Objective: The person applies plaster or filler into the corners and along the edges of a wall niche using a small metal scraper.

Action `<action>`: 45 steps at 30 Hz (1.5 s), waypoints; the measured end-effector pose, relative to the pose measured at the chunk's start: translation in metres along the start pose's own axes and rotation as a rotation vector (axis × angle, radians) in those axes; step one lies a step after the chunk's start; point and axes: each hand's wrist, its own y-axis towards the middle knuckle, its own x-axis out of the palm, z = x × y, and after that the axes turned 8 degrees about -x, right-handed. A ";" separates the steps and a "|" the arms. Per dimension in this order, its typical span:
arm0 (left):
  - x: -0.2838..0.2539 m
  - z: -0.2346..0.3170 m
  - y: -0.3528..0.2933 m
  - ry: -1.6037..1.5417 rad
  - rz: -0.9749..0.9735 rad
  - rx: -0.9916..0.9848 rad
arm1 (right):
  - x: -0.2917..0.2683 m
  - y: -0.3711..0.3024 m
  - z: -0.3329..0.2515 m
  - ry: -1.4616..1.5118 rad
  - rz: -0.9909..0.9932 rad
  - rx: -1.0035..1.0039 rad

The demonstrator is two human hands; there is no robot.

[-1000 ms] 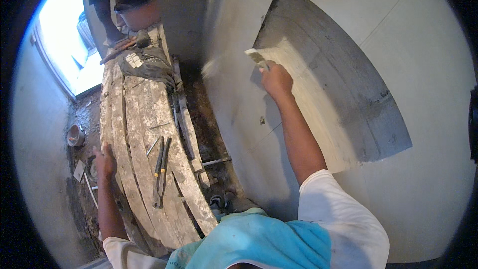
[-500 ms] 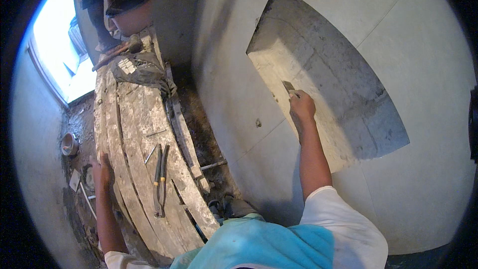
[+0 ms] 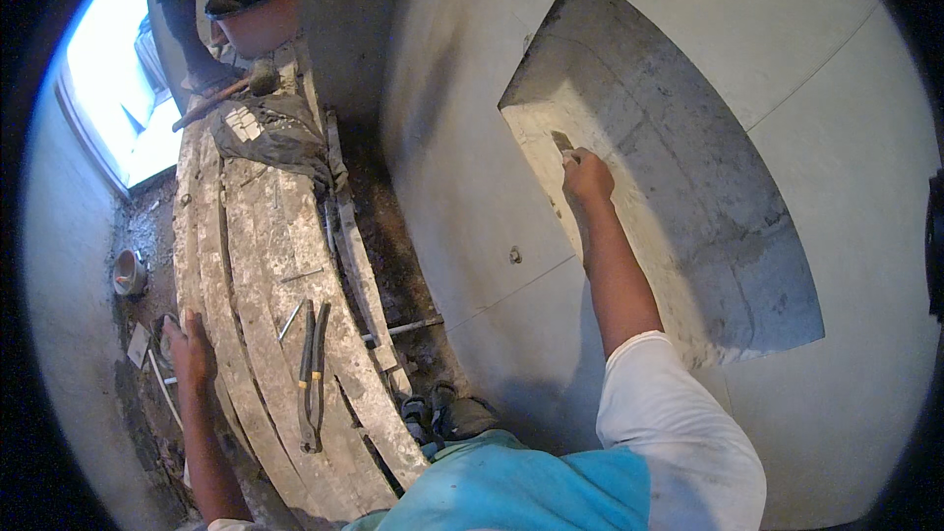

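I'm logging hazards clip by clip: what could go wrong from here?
The right hand holds a flat hand tool inside the wall recess, so its knuckles might scrape the wall surface.
The pincers lie loose on the uneven planks and could be knocked off.
The bucket stands at the planks' far end, beside another person's leg; a bump might tip it.

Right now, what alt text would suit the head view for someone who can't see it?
A person's right hand holds a small flat-ended tool at a grey wall recess. The left hand is beside weathered planks bearing black-handled pincers; a bucket and another person's leg show at the far end.
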 end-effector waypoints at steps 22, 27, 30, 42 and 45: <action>0.006 -0.008 0.006 0.027 0.083 0.056 | 0.010 0.034 -0.006 -0.028 -0.101 -0.005; 0.007 -0.015 0.009 -0.009 0.051 0.077 | 0.023 0.025 -0.010 0.006 0.013 0.013; 0.005 -0.008 0.012 0.030 0.009 0.020 | 0.015 0.021 -0.018 0.019 0.114 -0.023; 0.003 -0.003 0.004 -0.008 0.051 0.099 | -0.057 0.011 0.000 0.033 -0.154 0.025; -0.002 -0.002 0.000 0.063 0.059 0.048 | -0.061 -0.006 -0.005 0.019 -0.212 -0.024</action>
